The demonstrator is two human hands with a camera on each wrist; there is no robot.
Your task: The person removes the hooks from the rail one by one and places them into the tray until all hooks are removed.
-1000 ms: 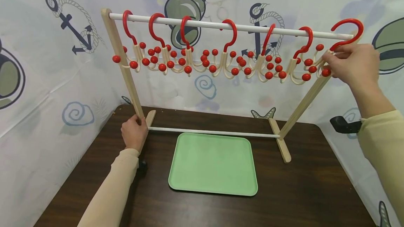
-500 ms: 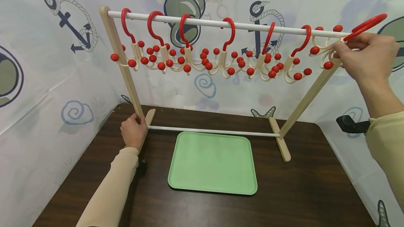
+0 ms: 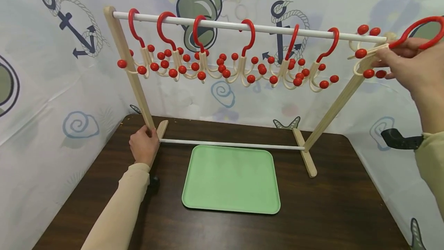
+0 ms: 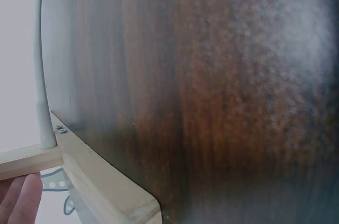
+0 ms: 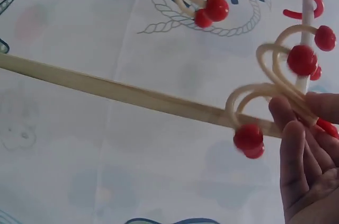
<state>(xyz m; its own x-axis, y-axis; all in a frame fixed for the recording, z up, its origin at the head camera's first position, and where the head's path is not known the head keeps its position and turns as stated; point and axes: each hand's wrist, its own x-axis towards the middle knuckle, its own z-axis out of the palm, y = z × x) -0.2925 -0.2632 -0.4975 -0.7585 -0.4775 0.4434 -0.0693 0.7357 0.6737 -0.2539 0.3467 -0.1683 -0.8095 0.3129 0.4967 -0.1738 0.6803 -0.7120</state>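
My left hand [image 3: 143,144] grips the left wooden upright of a hanging rack [image 3: 130,68] low down, near its foot; in the left wrist view only its fingers [image 4: 25,203] show. At the rack's right end, my right hand [image 3: 412,63] pinches a cream multi-prong hanger [image 3: 372,51] with a red hook and red ball tips. It is tilted on its side: hook to the right, prongs to the left, beside the end of the white top rod [image 3: 267,29]. In the right wrist view, its red balls [image 5: 248,136] stick out past my fingers. Several matching hangers [image 3: 244,65] hang from the rod.
A light green tray [image 3: 230,178] lies on the dark wooden table [image 3: 329,211], just in front of the rack's lower white rod [image 3: 232,144]. The right upright [image 3: 333,111] stands below my right hand. A patterned sheet [image 3: 222,115] covers the wall behind.
My right hand has moved rightward with the hanger, which has tipped from nearly upright onto its side. My left hand keeps its grip on the upright.
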